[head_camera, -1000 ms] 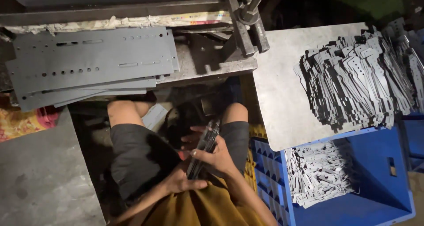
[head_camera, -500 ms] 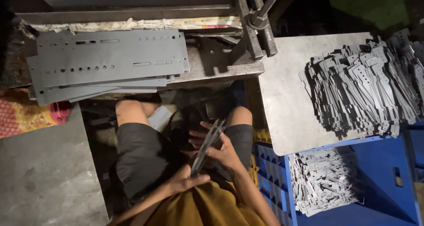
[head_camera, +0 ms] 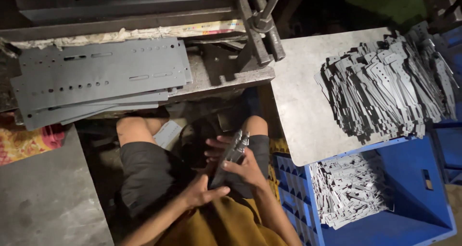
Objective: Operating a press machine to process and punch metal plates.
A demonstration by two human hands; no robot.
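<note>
A stack of thin grey metal pieces (head_camera: 230, 157) rests edge-up in my lap, between my knees. My left hand (head_camera: 202, 192) grips the near end of the stack from below. My right hand (head_camera: 239, 164) wraps the stack from the right, fingers curled over its top. I am seated, in dark shorts and a mustard shirt.
A heap of punched grey metal strips (head_camera: 390, 87) lies on a metal plate (head_camera: 303, 111) at right. Below it a blue crate (head_camera: 409, 212) holds more strips. Perforated grey sheets (head_camera: 96, 77) are stacked at upper left beside a press frame (head_camera: 255, 25). A grey slab (head_camera: 43, 202) lies at lower left.
The view has shifted slightly. Both hands stay on the stack in my lap, adjusting it a little.
</note>
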